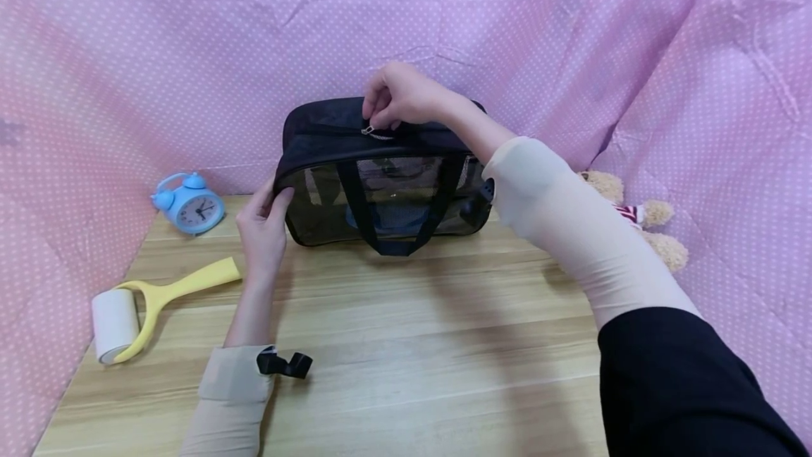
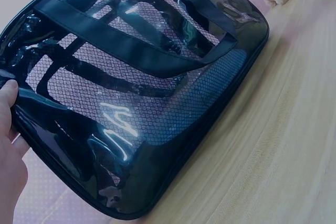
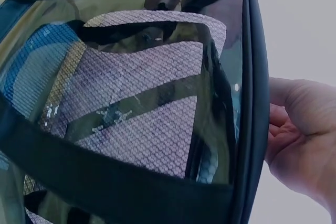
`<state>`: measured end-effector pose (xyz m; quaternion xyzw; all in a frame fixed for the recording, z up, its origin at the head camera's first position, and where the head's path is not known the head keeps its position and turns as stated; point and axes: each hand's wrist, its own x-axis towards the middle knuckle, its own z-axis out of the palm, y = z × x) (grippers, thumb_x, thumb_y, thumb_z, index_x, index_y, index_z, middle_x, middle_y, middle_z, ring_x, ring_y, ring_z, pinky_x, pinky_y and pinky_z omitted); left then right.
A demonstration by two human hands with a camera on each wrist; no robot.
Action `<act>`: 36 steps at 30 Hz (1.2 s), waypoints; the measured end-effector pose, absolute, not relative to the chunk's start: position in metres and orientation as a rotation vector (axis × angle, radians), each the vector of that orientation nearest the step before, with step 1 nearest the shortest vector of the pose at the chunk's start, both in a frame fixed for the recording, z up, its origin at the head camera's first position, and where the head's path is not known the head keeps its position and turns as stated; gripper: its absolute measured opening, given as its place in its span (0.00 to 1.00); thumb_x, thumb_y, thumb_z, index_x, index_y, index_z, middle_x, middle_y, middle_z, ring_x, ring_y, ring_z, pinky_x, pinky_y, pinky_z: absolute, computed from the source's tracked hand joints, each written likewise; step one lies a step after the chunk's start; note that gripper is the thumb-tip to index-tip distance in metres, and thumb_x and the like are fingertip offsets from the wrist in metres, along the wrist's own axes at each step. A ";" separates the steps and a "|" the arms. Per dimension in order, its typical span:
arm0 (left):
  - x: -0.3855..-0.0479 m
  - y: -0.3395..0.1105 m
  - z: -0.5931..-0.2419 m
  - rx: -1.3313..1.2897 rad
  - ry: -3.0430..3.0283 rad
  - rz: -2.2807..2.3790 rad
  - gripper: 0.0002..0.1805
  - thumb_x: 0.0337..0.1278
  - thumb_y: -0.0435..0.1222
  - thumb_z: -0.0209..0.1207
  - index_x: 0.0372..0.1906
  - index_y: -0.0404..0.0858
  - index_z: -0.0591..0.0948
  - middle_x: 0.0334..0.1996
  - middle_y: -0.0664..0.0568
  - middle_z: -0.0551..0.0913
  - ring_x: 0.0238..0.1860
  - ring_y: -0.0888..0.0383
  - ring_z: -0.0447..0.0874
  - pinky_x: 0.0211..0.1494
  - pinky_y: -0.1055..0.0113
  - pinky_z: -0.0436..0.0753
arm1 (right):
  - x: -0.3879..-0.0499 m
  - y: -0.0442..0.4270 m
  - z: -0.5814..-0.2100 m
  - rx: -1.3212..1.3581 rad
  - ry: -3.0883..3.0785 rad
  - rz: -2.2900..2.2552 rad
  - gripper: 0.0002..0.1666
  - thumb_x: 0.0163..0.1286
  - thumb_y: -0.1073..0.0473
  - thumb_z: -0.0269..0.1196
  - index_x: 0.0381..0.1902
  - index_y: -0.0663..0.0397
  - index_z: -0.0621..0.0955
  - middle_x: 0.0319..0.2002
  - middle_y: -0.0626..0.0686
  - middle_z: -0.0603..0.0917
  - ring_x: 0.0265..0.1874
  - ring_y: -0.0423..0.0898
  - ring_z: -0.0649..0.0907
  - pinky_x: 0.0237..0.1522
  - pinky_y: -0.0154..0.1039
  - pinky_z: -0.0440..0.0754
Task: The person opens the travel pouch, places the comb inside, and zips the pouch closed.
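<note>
A black bag with clear see-through sides (image 1: 317, 196) stands upright on the wooden table, its black strap handle (image 1: 396, 247) hanging down in front. At the bag's left edge, my left hand (image 1: 263, 231) grips the side, thumb in front and fingers behind. Above the bag's top, my right hand (image 1: 406, 96) pinches at the zipper, close to the metal zipper slider (image 1: 368, 130); the fingers partly hide the pull. Through the clear side, a patterned mesh-like item (image 3: 142, 87) and a blue mesh part (image 2: 194, 100) show inside. The right wrist view hides the right fingertips behind the bag's edge.
To the left stand a blue alarm clock (image 1: 199, 211) and a yellow-handled lint roller (image 1: 184, 286) with a white roll. A teddy bear (image 1: 660, 214) lies at the right, partly behind my right arm. Pink dotted cloth (image 1: 190, 41) hangs around the table (image 1: 393, 372).
</note>
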<state>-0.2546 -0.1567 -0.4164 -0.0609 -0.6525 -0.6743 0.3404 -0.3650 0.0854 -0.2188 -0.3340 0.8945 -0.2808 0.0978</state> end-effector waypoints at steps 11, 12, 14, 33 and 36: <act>-0.253 -0.157 -0.415 -0.161 -1.703 -1.752 0.16 0.67 0.30 0.64 0.57 0.33 0.86 0.51 0.62 0.89 0.53 0.67 0.87 0.57 0.75 0.83 | -0.368 0.100 -0.215 -0.985 2.610 -0.855 0.07 0.69 0.69 0.68 0.43 0.67 0.86 0.35 0.55 0.90 0.32 0.36 0.86 0.36 0.30 0.87; -0.253 -0.157 -0.415 -0.162 -1.706 -1.748 0.16 0.68 0.30 0.64 0.57 0.33 0.86 0.50 0.63 0.89 0.53 0.67 0.87 0.57 0.75 0.83 | -0.368 0.101 -0.215 -0.986 2.606 -0.865 0.06 0.69 0.69 0.67 0.43 0.67 0.86 0.34 0.54 0.89 0.32 0.37 0.86 0.36 0.30 0.87; -0.253 -0.157 -0.415 -0.165 -1.709 -1.743 0.16 0.68 0.30 0.64 0.57 0.33 0.86 0.50 0.63 0.89 0.52 0.68 0.87 0.57 0.75 0.83 | -0.368 0.104 -0.213 -0.995 2.596 -0.873 0.06 0.69 0.70 0.67 0.43 0.67 0.86 0.34 0.54 0.89 0.32 0.37 0.86 0.36 0.30 0.87; -0.253 -0.158 -0.416 -0.185 -1.699 -1.763 0.15 0.68 0.30 0.64 0.56 0.31 0.87 0.48 0.65 0.90 0.51 0.68 0.87 0.57 0.75 0.83 | -0.373 0.130 -0.205 -0.943 2.624 -0.817 0.07 0.69 0.69 0.67 0.44 0.66 0.86 0.29 0.46 0.89 0.31 0.38 0.85 0.35 0.29 0.86; -0.252 -0.158 -0.416 -0.180 -1.699 -1.763 0.14 0.67 0.30 0.64 0.55 0.32 0.87 0.48 0.62 0.90 0.50 0.68 0.87 0.56 0.75 0.83 | -0.373 0.135 -0.204 -0.928 2.629 -0.822 0.07 0.68 0.69 0.68 0.43 0.65 0.86 0.28 0.44 0.89 0.30 0.37 0.85 0.35 0.29 0.87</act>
